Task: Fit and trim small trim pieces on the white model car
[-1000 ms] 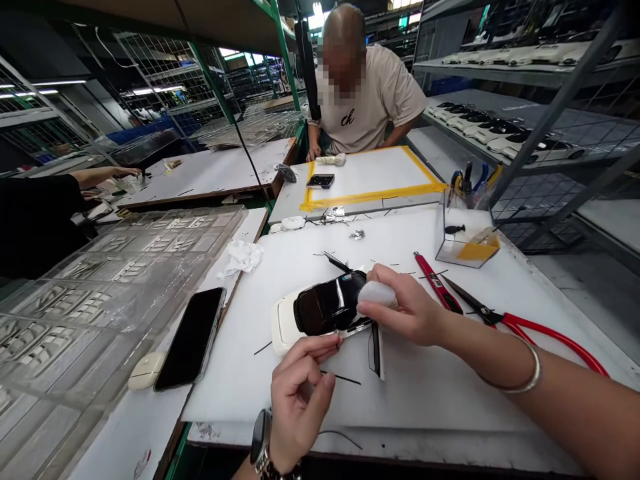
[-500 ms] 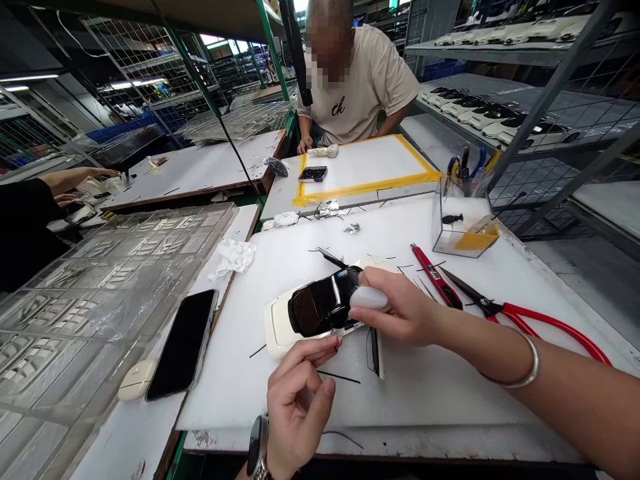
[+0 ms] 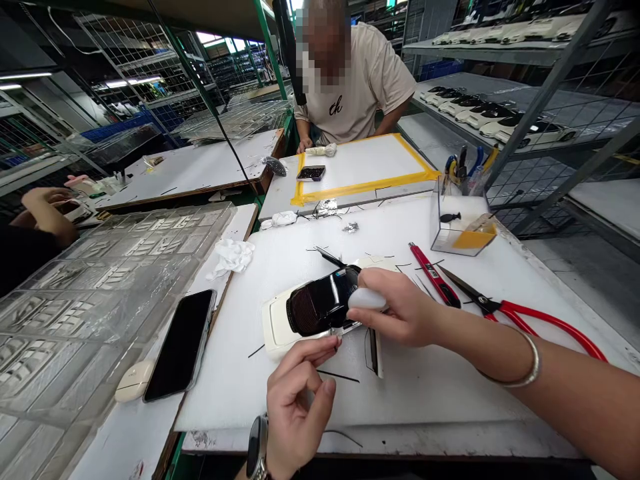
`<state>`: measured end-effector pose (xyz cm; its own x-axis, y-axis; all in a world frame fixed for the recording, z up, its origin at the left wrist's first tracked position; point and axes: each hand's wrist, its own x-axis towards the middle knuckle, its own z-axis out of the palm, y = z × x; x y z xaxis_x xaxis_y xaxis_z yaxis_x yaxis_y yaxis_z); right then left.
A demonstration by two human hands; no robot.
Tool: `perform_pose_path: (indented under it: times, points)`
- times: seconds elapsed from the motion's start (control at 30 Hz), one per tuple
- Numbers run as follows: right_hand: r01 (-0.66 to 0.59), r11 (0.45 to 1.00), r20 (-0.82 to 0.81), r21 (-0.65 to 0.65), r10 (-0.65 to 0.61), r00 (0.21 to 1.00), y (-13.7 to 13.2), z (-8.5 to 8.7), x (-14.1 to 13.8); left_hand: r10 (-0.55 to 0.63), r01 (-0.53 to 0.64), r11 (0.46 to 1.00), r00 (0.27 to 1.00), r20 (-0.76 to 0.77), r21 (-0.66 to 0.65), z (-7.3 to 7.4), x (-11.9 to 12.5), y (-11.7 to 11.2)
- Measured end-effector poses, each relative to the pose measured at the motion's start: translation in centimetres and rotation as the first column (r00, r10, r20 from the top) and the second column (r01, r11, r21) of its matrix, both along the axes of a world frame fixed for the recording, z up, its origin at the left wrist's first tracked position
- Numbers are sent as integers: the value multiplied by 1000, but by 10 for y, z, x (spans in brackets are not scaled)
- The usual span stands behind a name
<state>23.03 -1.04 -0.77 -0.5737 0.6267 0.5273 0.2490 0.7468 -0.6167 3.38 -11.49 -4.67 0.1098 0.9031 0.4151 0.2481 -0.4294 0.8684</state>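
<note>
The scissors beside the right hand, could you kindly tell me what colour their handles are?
Their handles are bright red, as the head view shows best.

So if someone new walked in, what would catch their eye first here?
A small black-and-white model car sits on the white table under the right hand, which holds a white object against it. Red-handled scissors lie to its right, and rows of model cars fill the shelves behind.

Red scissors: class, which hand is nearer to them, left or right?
Right. The right hand sits just left of the scissors, while the left hand lies farther off, by the model car.
</note>
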Motion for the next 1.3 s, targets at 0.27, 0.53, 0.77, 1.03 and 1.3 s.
perform_pose_path:
  times: [0.27,0.53,0.77,1.03,1.3]
  points:
    - [-5,1000,-16,25,6,1000,0,-1,-1,3,-3,1000,1000,-7,2,0,1,0]
    - [9,997,-90,-75,-16,996,1,-2,0,4,-4,1000,1000,-5,1,-1,0,0]
    - [64,921,-423,-384,-238,874,6,9,16,11,-11,1000,1000,-11,5,0,0,0]
    - [547,792,-169,-272,-599,783,48,-3,33,12,-11,999,1000,-24,31,2,2,1]
    - [775,620,273,-126,-729,627,82,-36,42,-4,6,998,999,-43,56,-2,1,3]
